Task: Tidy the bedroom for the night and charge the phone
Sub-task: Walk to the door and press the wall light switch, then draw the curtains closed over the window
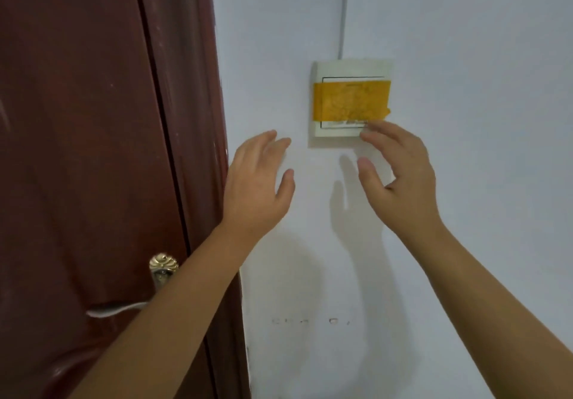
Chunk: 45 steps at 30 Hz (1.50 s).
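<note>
A cream wall switch (pixel 341 69) is mounted on the white wall, with a wide strip of yellow tape (pixel 351 101) stuck across its rocker. My right hand (pixel 400 175) is raised just below it, fingers apart, and its fingertips touch the switch's lower right corner. My left hand (pixel 257 188) is held up beside the door frame, lower left of the switch, open and holding nothing. No phone or charger is in view.
A dark red door (pixel 77 150) fills the left side, with a brass lock plate (pixel 162 267) and a silver lever handle (pixel 114 309). A thin grey cable conduit (pixel 343 11) runs up the wall from the switch.
</note>
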Available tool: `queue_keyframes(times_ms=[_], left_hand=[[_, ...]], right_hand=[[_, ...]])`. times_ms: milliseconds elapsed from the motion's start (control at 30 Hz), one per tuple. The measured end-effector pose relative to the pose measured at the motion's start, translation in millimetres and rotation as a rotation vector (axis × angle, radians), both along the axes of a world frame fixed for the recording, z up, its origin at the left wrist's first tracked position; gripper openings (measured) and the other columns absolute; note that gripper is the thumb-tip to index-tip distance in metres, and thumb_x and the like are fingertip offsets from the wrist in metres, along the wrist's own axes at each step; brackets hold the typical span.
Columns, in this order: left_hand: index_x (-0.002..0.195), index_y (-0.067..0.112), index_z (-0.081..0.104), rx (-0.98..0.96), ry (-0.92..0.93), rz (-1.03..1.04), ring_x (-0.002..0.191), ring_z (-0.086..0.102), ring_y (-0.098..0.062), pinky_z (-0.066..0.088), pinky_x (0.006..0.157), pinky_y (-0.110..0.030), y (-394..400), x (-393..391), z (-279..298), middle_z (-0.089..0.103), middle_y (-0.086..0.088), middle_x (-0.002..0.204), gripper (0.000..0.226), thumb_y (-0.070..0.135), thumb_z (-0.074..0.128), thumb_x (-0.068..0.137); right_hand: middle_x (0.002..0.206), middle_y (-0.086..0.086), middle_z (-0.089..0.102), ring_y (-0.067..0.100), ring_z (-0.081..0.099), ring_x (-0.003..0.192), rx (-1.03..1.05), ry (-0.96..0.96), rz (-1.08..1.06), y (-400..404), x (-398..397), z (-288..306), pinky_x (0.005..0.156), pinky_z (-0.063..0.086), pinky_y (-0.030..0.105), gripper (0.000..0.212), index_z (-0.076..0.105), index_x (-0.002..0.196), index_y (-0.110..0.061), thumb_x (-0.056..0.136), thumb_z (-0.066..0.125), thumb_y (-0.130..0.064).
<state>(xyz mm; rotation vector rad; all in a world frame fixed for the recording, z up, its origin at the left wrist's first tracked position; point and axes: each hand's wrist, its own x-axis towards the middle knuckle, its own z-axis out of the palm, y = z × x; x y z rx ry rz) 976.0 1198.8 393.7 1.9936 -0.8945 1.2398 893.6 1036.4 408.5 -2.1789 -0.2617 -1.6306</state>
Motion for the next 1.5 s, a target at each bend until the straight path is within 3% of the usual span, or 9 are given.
queue_keyframes(times_ms=[100,300,433,733,867,1100,1233,1333,1500], left_hand=[[0.123,0.011,0.039,0.045,-0.077,0.175,0.125,0.024,-0.024,0.028,0.105,-0.042,-10,16,-1,0.049,-0.022,0.133,0.047,0.031,0.041,0.081],[0.137,0.011,0.017,0.094,-0.118,0.336,0.136,0.003,-0.025,-0.015,0.112,-0.031,-18,35,-10,0.016,-0.01,0.145,0.061,0.048,0.011,0.09],[0.137,0.01,0.019,0.087,-0.189,0.387,0.133,0.013,-0.028,-0.01,0.113,-0.033,-21,41,-12,0.019,-0.009,0.147,0.06,0.047,0.014,0.09],[0.135,0.011,0.022,0.089,-0.155,0.311,0.132,0.013,-0.028,-0.009,0.112,-0.033,-19,36,-11,0.029,-0.018,0.146,0.057,0.045,0.026,0.089],[0.129,0.013,0.027,0.058,-0.06,0.031,0.132,0.015,-0.026,0.0,0.114,-0.025,-2,12,-28,0.034,-0.024,0.141,0.053,0.033,0.043,0.083],[0.121,0.028,0.043,0.005,0.611,-0.209,0.12,0.034,0.003,0.024,0.102,-0.006,73,-59,-155,0.039,0.01,0.128,0.043,0.034,0.044,0.078],[0.108,0.05,0.044,-0.261,1.05,-0.092,0.104,0.041,0.025,0.034,0.087,0.003,115,-116,-245,0.047,0.017,0.119,0.037,0.031,0.055,0.078],[0.107,0.045,0.037,-0.499,1.232,0.16,0.096,0.049,0.022,0.039,0.082,0.001,137,-164,-290,0.052,0.009,0.115,0.042,0.018,0.056,0.081],[0.109,0.033,0.038,-0.814,1.326,0.513,0.104,0.051,-0.01,0.04,0.074,0.0,173,-243,-315,0.052,0.004,0.111,0.041,0.003,0.053,0.084]], right_hand=[[0.126,0.025,0.05,0.028,0.031,0.122,-0.083,-0.163,-0.109,3,19,15,0.111,0.017,0.017,0.033,0.054,0.11,0.0,0.081,0.047,-0.014],[0.135,0.026,0.043,0.029,0.024,0.13,-0.2,-0.171,-0.243,5,47,19,0.115,0.009,0.023,0.045,0.038,0.126,0.002,0.088,0.043,-0.02],[0.13,0.029,0.047,0.034,0.031,0.127,-0.269,-0.263,-0.286,1,55,17,0.111,0.026,0.037,0.042,0.037,0.124,0.004,0.09,0.042,-0.02],[0.134,0.03,0.042,0.034,0.026,0.128,-0.232,-0.134,-0.218,7,39,19,0.108,0.026,0.047,0.049,0.038,0.125,0.003,0.083,0.047,-0.022],[0.128,0.017,0.041,0.028,0.033,0.124,-0.131,-0.133,-0.054,22,17,-19,0.11,0.023,0.024,0.038,0.048,0.114,0.003,0.082,0.049,-0.017],[0.118,-0.01,0.052,0.003,0.05,0.111,0.212,0.543,0.556,59,-9,-167,0.092,0.042,0.008,0.045,0.048,0.113,-0.018,0.086,0.039,-0.052],[0.103,-0.038,0.059,-0.013,0.053,0.101,0.301,1.046,0.812,83,-9,-239,0.082,0.041,0.0,0.053,0.058,0.104,-0.029,0.073,0.043,-0.07],[0.105,-0.026,0.057,-0.02,0.05,0.097,0.164,1.3,0.942,111,-10,-279,0.083,0.038,-0.002,0.049,0.06,0.105,-0.022,0.069,0.051,-0.055],[0.113,-0.006,0.051,0.006,0.046,0.107,-0.157,1.604,1.217,197,-26,-320,0.08,0.031,-0.006,0.032,0.054,0.116,-0.013,0.085,0.059,-0.013]])
